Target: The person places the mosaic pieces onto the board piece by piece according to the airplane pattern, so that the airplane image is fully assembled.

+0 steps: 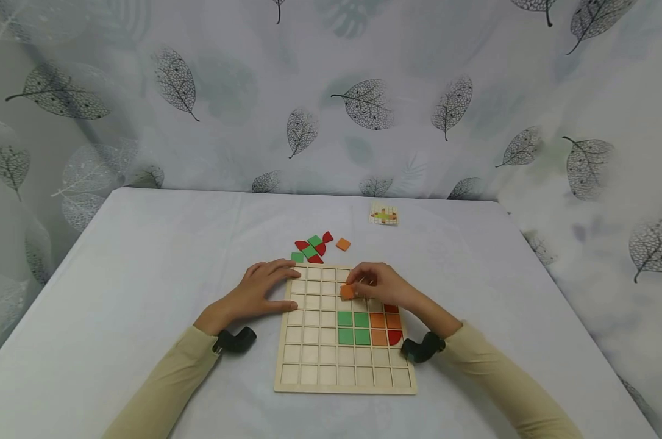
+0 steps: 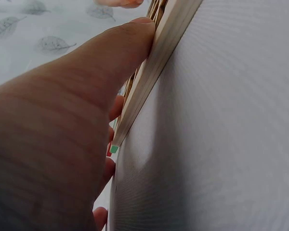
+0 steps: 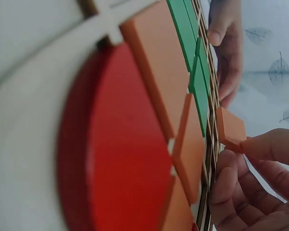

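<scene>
A wooden grid board (image 1: 344, 389) lies on the table. My left hand (image 1: 256, 292) rests at its left edge, fingers and thumb extended; in the left wrist view the thumb (image 2: 120, 45) touches the rim. My right hand (image 1: 383, 283) pinches an orange square tile (image 1: 347, 292) over the upper middle cells. In the right wrist view this tile (image 3: 232, 126) is tilted between thumb and fingers. Several green square tiles (image 1: 344, 319) sit in board cells, with orange square tiles (image 1: 378, 321) to their right. A red rounded piece (image 1: 394, 337) fills a cell by the right edge, and another red piece (image 1: 391, 308) is partly hidden.
Beyond the board's top edge lies a loose group of green tiles (image 1: 314, 241) and red rounded pieces (image 1: 302, 245). A single orange tile (image 1: 343, 244) lies right of them. Farther back is a small pattern card (image 1: 384, 214). Leaf-print cloth (image 1: 227, 122) hangs behind the table.
</scene>
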Demonstrator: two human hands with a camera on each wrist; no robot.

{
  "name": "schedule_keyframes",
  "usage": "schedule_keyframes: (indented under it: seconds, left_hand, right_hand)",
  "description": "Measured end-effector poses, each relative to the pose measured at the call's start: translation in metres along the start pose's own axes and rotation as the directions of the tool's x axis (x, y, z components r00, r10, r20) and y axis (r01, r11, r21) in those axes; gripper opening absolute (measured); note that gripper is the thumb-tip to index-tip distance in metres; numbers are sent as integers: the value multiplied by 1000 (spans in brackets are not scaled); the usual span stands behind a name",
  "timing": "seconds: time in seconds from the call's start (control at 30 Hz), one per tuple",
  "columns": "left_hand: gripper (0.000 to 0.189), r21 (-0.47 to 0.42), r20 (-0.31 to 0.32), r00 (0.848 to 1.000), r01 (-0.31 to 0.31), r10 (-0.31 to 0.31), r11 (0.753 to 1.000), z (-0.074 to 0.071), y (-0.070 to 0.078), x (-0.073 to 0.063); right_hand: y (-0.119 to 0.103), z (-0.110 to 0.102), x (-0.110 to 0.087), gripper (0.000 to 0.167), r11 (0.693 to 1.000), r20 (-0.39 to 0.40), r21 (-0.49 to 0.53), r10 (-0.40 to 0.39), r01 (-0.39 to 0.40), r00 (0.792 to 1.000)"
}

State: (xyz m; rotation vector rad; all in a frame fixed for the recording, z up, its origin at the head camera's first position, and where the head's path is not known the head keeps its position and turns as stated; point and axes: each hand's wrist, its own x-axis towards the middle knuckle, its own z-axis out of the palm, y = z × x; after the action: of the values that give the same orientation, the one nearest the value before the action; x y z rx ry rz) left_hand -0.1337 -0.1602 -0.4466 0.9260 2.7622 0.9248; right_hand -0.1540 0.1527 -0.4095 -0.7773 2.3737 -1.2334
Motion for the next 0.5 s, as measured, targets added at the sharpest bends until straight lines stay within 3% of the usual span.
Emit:
schedule_keyframes:
  seconds: [0.5]
  left_hand:
    - [60, 3, 3, 1000, 3, -3, 1000, -1, 1, 0]
  right_hand:
    - [3, 14, -1, 6, 982, 6, -162, -91, 91, 996]
